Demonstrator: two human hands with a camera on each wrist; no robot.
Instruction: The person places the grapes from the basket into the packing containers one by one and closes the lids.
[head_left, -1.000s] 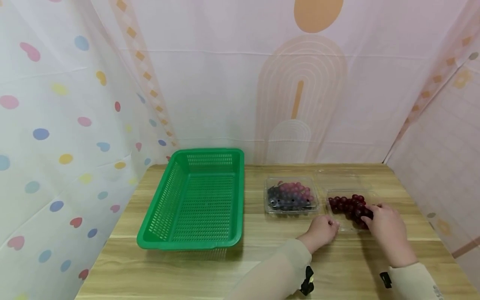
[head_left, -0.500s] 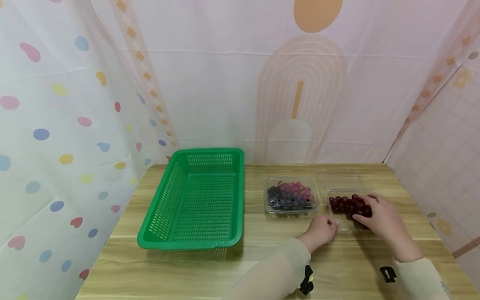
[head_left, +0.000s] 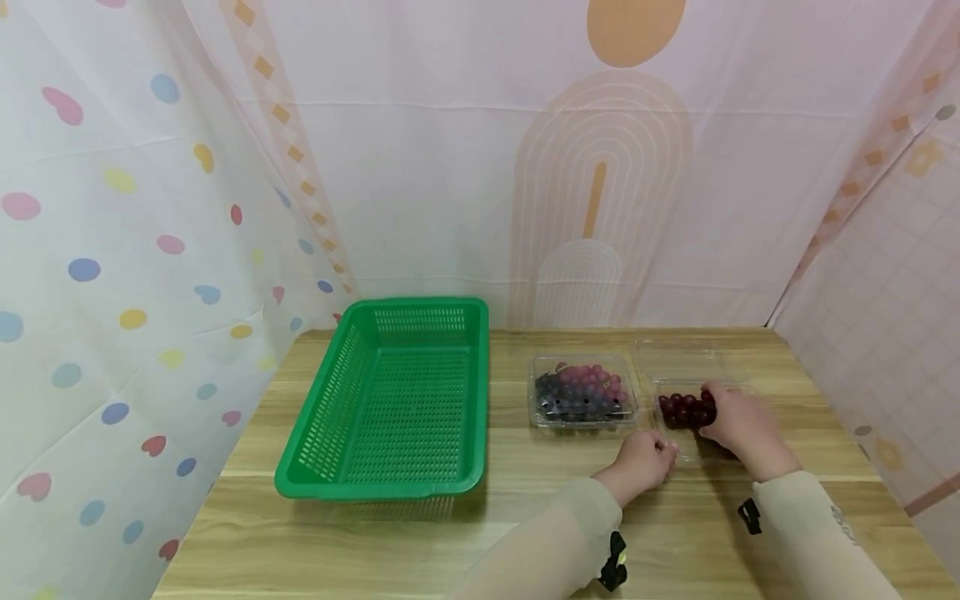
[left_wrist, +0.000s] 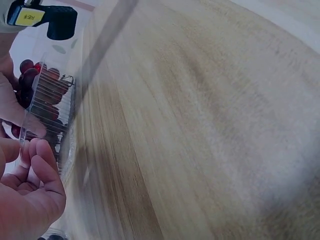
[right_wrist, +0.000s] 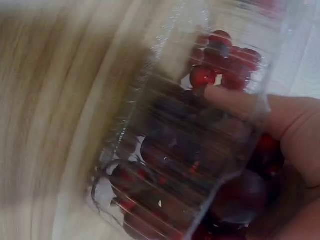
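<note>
A clear plastic clamshell box [right_wrist: 125, 117] stands open at the right of the table, its lid [head_left: 678, 358] folded back flat behind it. Dark red grapes [head_left: 681, 411] in a bunch lie inside. My right hand [head_left: 746, 429] reaches into the box, thumb and fingers curled round the bunch; through the ribbed wall the right wrist view shows the thumb [right_wrist: 235, 102] among the grapes. At the front left corner, my left hand [head_left: 641, 462] pinches the box's rim between thumb and fingertips, as the left wrist view shows. The palm side of the right hand is hidden.
A closed clear box [head_left: 583, 392] of dark and pinkish-red grapes sits just left of the open one. Further left stands a large green plastic basket [head_left: 405, 408] with perforated sides. Patterned curtains [head_left: 420, 192] hang behind the wooden table [head_left: 360, 550] and at both sides.
My right hand lifts off the bunch's right part, spreads wider, then moves left and closes round the grapes further in. The left hand stays at the box's corner.
</note>
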